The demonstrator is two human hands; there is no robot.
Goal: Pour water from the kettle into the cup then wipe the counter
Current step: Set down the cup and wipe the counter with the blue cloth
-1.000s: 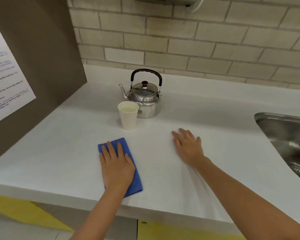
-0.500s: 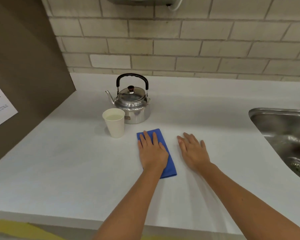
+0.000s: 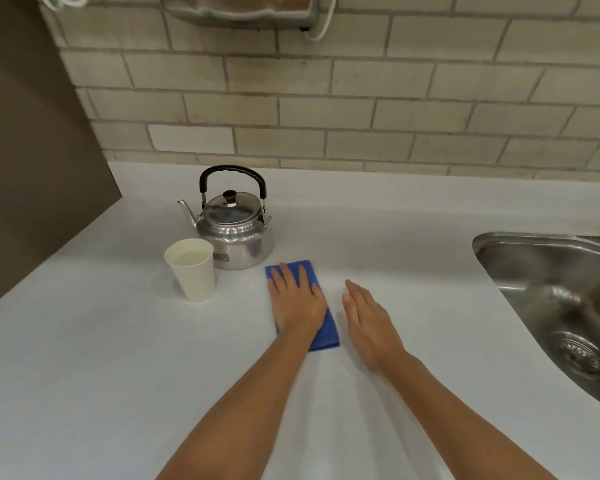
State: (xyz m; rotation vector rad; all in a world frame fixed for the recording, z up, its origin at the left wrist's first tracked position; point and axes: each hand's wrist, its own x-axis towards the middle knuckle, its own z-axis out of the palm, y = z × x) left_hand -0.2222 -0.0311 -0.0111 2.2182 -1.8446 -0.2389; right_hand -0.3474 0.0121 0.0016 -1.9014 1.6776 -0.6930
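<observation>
Two bare forearms reach in from the near edge of the white laminate counter (image 3: 84,375), one on each side. The left hand (image 3: 297,303) lies palm down on the one blue folded cloth (image 3: 323,332), fingers stretched out flat and slightly spread, pressing the cloth to the counter rather than gripping it; blue shows past the fingertips at the far end and along the hand's right edge down to the near corner. Just beside the cloth, to its right, the right hand (image 3: 368,320) is also flat and open with the fingers together, holding nothing; whether its palm touches the counter or hovers just above it cannot be told. To the left of the cloth and a little farther back stands the one white paper cup (image 3: 193,271), upright, with clear water inside close to the rim. Directly behind the cup, and just beyond the cloth's far left corner, sits the one shiny steel kettle (image 3: 234,230), upright on the counter, lid on with a dark knob, black arched handle raised, thin spout pointing left. Well to the right of the cloth is the one stainless steel sink (image 3: 520,265), its round drain visible. Behind everything runs a wall of pale beige brick tiles (image 3: 395,109), and a dark brown panel (image 3: 25,150) closes the counter's left side.
</observation>
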